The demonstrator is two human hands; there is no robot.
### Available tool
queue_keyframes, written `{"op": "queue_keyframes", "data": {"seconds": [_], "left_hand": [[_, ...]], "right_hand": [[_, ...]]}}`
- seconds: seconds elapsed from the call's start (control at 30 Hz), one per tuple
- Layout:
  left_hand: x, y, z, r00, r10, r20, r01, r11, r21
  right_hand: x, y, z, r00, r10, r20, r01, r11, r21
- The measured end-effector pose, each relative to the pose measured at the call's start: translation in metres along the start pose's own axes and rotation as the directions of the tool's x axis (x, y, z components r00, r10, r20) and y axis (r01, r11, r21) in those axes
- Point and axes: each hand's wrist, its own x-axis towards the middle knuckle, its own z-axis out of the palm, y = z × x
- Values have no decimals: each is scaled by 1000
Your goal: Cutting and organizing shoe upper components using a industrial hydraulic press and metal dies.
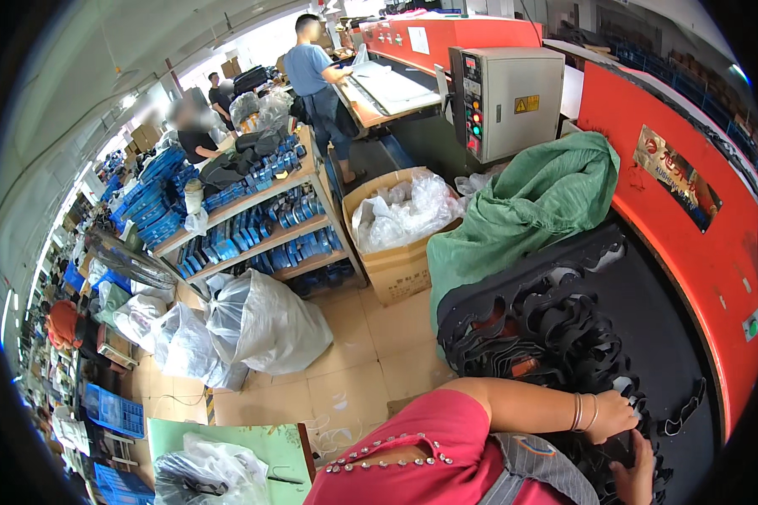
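My left hand (pixel 612 417), with bangles at the wrist, is closed at the edge of a heap of black curved cut pieces (pixel 556 324). A dark piece with a greyish face (pixel 637 406) shows by its fingers, and the grip itself is partly hidden. Just nearer to me, my right hand (pixel 636 475) has its thumb and a finger stretched apart over more black pieces. The heap lies on a black flat surface (pixel 648 303) beside a red machine. One loose looped black strip (pixel 684 408) rests to the right of my hands.
A green sack (pixel 531 206) and a carton of clear plastic (pixel 404 210) stand beyond the heap. The red machine (pixel 674 219) borders the right. White sacks (pixel 269 324), a shelf of blue moulds (pixel 253 231) and a green table (pixel 290 450) lie left. A person (pixel 310 67) works farther off.
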Motion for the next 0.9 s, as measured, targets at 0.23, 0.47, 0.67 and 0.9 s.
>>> {"op": "queue_keyframes", "data": {"seconds": [0.23,0.47,0.67,0.9], "left_hand": [[-9,-38,47,917,-183,353,203,979,-21],[-2,-28,-16,996,79,33,-67,963,-261],[-40,-143,-131,915,-309,-258,348,930,121],[-57,-237,-87,860,-402,-314,435,899,40]], "right_hand": [[11,158,10,509,778,-367,-816,572,81],[16,253,79,464,630,-623,-603,740,299],[71,186,61,508,695,-509,-703,676,222],[134,172,54,448,715,-537,-855,518,-24]]}}
